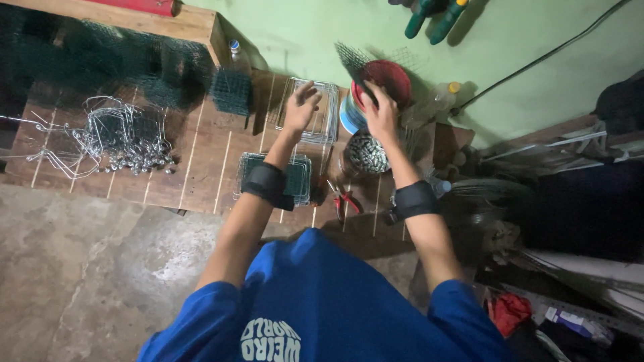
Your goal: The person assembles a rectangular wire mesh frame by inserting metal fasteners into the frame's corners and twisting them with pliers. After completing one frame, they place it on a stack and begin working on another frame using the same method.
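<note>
My left hand (300, 107) hovers with fingers spread over a stack of silver wire frames (325, 127) on the wooden pallet (201, 161). My right hand (380, 112) reaches to a red round lid (392, 77) on a tub, with a piece of dark green mesh (351, 59) by its fingers; whether it grips the mesh is unclear. Both wrists wear black bands. A stack of green mesh panels (296, 175) lies under my left forearm. A round container of small metal pieces (367, 153) stands below my right hand.
Red-handled pliers (345, 200) lie on the pallet near me. A pile of bent wire hooks (121, 137) is at the left, with dark green mesh rolls (100, 57) behind. Plastic bottles (236, 57) stand by the green wall. Clutter fills the right side.
</note>
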